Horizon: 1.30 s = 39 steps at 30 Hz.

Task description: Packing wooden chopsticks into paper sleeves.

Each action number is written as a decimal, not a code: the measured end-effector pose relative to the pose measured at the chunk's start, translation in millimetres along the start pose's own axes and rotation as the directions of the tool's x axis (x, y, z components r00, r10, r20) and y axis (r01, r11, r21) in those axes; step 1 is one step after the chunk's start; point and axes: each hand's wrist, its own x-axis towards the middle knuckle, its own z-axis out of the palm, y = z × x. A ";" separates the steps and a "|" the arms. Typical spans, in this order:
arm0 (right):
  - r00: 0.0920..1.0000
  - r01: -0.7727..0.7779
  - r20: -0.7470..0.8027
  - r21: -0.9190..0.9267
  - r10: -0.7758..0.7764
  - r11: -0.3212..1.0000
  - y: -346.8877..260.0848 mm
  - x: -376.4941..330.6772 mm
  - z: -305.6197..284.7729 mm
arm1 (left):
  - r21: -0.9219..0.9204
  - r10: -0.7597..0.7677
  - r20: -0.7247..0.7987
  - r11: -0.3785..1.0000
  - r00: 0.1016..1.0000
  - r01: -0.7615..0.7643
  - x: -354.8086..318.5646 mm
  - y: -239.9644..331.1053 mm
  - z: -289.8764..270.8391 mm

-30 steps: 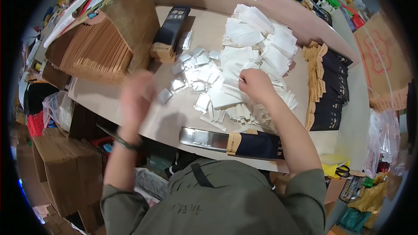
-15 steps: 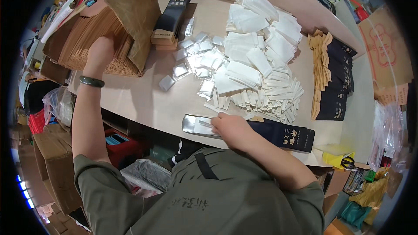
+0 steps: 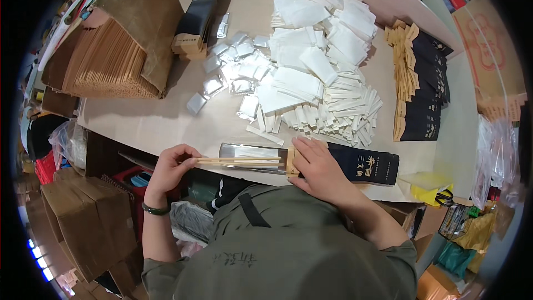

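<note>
My left hand (image 3: 176,168) pinches the ends of a pair of pale wooden chopsticks (image 3: 239,161) level over the table's front edge. Their far tips reach the tan mouth of a long dark blue paper sleeve (image 3: 367,165). My right hand (image 3: 319,168) lies over that mouth, with fingers on top and the thumb at its near edge. From the mouth a shiny silver, trough-like piece (image 3: 229,150) sticks out to the left, under the chopsticks. How far it goes into the sleeve is hidden.
A cardboard box (image 3: 158,28) packed with chopsticks (image 3: 108,61) stands at left. Beside it are stacked dark sleeves (image 3: 199,14), clear-wrapped packets (image 3: 244,66), and a heap of white paper packets (image 3: 311,50). More sleeves (image 3: 425,89) lie at right, near black scissors (image 3: 444,196).
My left hand has come from the chopstick box to the sleeve, bringing chopsticks. My right hand has shifted slightly right, from the silver piece onto the sleeve's mouth.
</note>
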 end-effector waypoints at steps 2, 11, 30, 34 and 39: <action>1.000 0.015 0.000 -0.004 -0.015 1.000 0.8 -1.5 -1.0 | 0.099 -0.025 -0.023 0.995 0.999 0.027 3.0 0.0 3.0; 0.995 0.038 -0.092 0.031 -0.035 0.999 -6.3 13.0 13.9 | 0.367 0.446 -0.089 0.846 0.891 -0.387 45.1 26.3 142.2; 0.995 -0.101 0.027 0.259 0.098 0.960 35.7 19.7 -50.2 | 0.843 0.562 0.139 0.365 0.815 -0.395 60.0 45.0 113.5; 0.894 -0.280 -0.430 -0.313 0.128 0.908 125.2 -55.1 -107.8 | 0.586 0.092 0.043 0.804 0.995 -0.099 52.4 63.2 111.0; 0.982 -0.072 0.188 0.271 0.021 0.960 61.1 -56.6 -38.5 | 0.033 0.167 0.599 0.972 0.783 -0.232 38.7 87.9 169.9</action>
